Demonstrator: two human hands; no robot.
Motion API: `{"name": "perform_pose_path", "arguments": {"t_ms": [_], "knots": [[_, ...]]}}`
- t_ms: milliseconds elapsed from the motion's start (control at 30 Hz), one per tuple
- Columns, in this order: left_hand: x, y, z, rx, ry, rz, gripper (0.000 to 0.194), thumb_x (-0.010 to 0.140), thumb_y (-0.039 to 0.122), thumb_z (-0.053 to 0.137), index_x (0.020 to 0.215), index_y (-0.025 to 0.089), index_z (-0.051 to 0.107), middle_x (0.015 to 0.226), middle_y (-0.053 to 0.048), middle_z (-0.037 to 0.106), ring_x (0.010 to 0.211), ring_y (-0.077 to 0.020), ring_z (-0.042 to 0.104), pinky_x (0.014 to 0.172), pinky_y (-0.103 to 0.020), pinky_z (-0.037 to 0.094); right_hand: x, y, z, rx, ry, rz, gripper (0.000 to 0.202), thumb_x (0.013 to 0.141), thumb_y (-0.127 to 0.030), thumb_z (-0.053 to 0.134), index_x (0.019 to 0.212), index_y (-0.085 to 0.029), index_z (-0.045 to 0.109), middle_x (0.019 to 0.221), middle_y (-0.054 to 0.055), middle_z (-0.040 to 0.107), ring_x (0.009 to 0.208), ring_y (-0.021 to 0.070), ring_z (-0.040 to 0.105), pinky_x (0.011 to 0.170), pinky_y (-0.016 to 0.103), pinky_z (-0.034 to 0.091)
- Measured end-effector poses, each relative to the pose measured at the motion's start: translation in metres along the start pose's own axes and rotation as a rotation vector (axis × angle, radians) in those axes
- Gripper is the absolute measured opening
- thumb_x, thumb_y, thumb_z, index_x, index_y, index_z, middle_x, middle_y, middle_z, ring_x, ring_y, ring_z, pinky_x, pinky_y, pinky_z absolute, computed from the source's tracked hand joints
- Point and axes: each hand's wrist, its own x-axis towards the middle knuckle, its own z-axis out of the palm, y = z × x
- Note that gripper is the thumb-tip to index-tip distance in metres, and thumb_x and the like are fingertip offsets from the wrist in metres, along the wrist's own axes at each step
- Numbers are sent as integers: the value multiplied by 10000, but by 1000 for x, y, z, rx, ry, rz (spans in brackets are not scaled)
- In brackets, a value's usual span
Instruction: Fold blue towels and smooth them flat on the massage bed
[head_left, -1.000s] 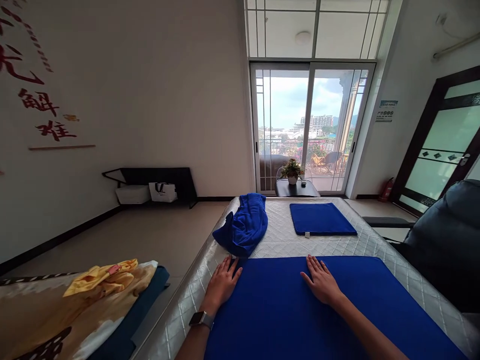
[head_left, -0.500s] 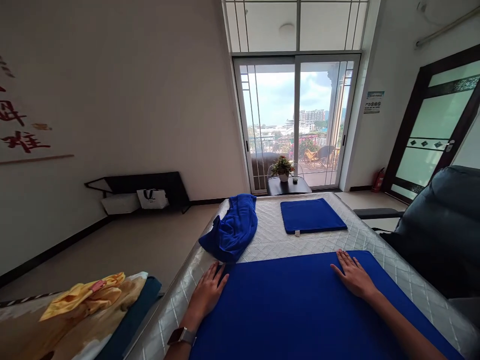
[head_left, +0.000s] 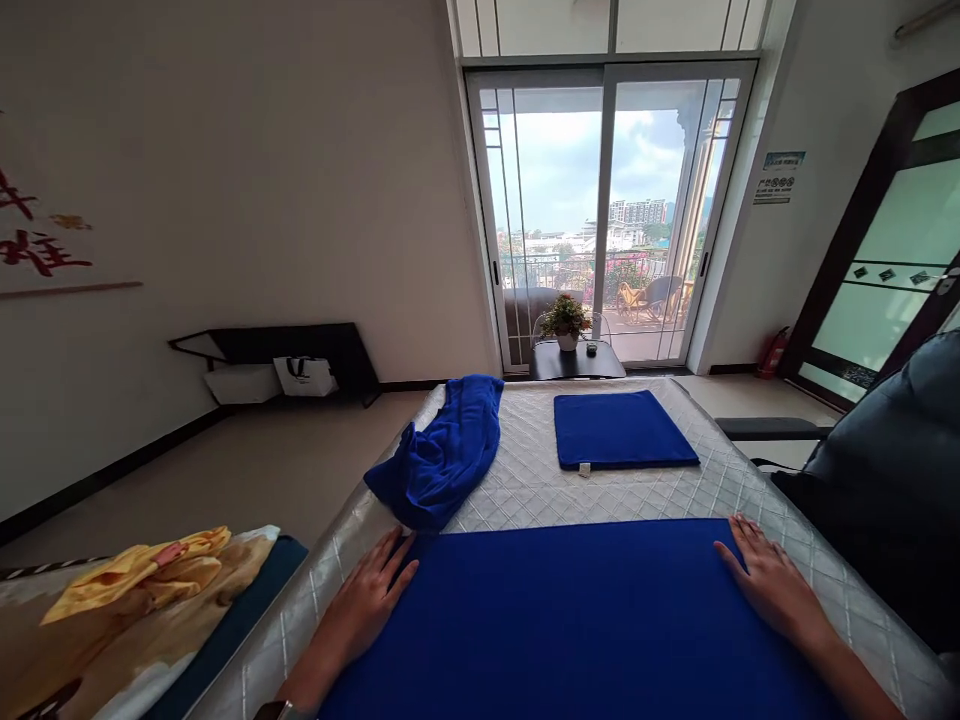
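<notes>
A large blue cloth (head_left: 570, 620) lies flat and smooth over the near part of a white quilted mattress (head_left: 517, 485). My left hand (head_left: 367, 590) rests at its far left corner, palm down with fingers stretched out. At the far right corner my right hand (head_left: 772, 575) lies flat, fingers extended over the edge of the cloth. Just beyond my left hand is a crumpled blue cloth (head_left: 450, 460). Farther off, a flat blue folded cloth (head_left: 622, 430) with a small white tag sits on the mattress. The near end of the large cloth is out of frame.
Left of the mattress lies bedding (head_left: 150, 650) with a yellow cloth (head_left: 135, 575) on top. A black armchair (head_left: 892, 470) stands close on the right. Past the far end are a small dark table (head_left: 577, 365) with a potted plant (head_left: 568, 320) and a glass sliding door (head_left: 555, 220).
My right hand has slid rightward across the cloth to its right corner. My left hand has shifted slightly left and nearer. The view has moved slightly closer and tilted down.
</notes>
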Motion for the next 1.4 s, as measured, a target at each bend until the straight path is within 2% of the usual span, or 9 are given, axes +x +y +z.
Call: {"name": "perform_pose_path", "arguments": {"t_ms": [133, 300, 700, 833, 933, 1000, 1133, 1267, 1400], "knots": [[0, 3, -3, -25, -21, -78, 609, 1025, 546, 311, 1569, 285, 394, 1641, -18, 376, 1486, -241, 389, 1213, -471, 340, -2, -1, -2, 8, 1, 2, 891, 930, -649, 126, 1617, -90, 227, 1688, 77, 186, 1560, 219, 134, 1277, 473, 104], [-2, 8, -7, -13, -55, -146, 710, 1015, 605, 262, 1580, 190, 374, 1615, -59, 422, 1479, -258, 401, 1198, -456, 363, -5, 2, -1, 53, 34, -11, 898, 921, -670, 142, 1615, -109, 241, 1683, 82, 221, 1558, 226, 147, 1275, 484, 116], [-3, 27, -13, 45, 18, -48, 656, 1043, 539, 290, 1543, 142, 442, 1603, -130, 429, 1502, -278, 356, 1230, -484, 296, 0, -2, -10, 21, 7, 33, 935, 865, -633, 162, 1591, -55, 276, 1667, 133, 266, 1548, 241, 203, 1259, 479, 154], [-4, 34, -17, 90, 23, -62, 635, 1046, 513, 306, 1544, 142, 438, 1608, -155, 411, 1504, -289, 350, 1234, -511, 274, -6, -25, -29, -98, 147, 19, 847, 855, -497, 213, 1513, 0, 410, 1611, 201, 371, 1532, 292, 256, 1254, 517, 117], [-5, 36, -18, 112, 40, -73, 619, 1045, 502, 321, 1528, 145, 467, 1601, -168, 419, 1505, -302, 346, 1239, -527, 250, -14, -71, -50, -157, 265, -27, 758, 893, -361, 191, 1493, 36, 429, 1600, 226, 376, 1538, 294, 235, 1258, 510, 39], [-6, 37, -18, 107, 47, -81, 622, 1044, 507, 319, 1529, 146, 467, 1589, -165, 441, 1501, -299, 355, 1236, -523, 258, -22, -119, -62, -146, 271, -63, 730, 923, -346, 188, 1522, 12, 403, 1615, 210, 354, 1544, 287, 217, 1259, 505, 31], [-5, 38, -15, 63, 68, -104, 650, 1038, 520, 329, 1528, 113, 458, 1570, -178, 461, 1487, -305, 382, 1228, -524, 280, -51, -243, -76, -33, 109, -234, 714, 984, -419, 183, 1590, -61, 304, 1661, 132, 282, 1561, 234, 150, 1268, 453, 38], [-5, 37, -13, 28, 62, -117, 671, 1031, 535, 336, 1498, 78, 490, 1572, -195, 448, 1488, -310, 378, 1230, -513, 277, -87, -362, -73, 156, -64, -477, 717, 1024, -501, 153, 1608, -100, 265, 1675, 95, 225, 1560, 212, 148, 1270, 427, 97], [-5, 35, -11, 20, 91, -108, 644, 1029, 512, 347, 1494, 92, 496, 1588, -194, 420, 1490, -318, 371, 1212, -529, 303, -105, -439, -55, 286, -155, -601, 716, 1031, -505, 174, 1606, -87, 261, 1675, 107, 213, 1562, 229, 137, 1273, 443, 101]]}}
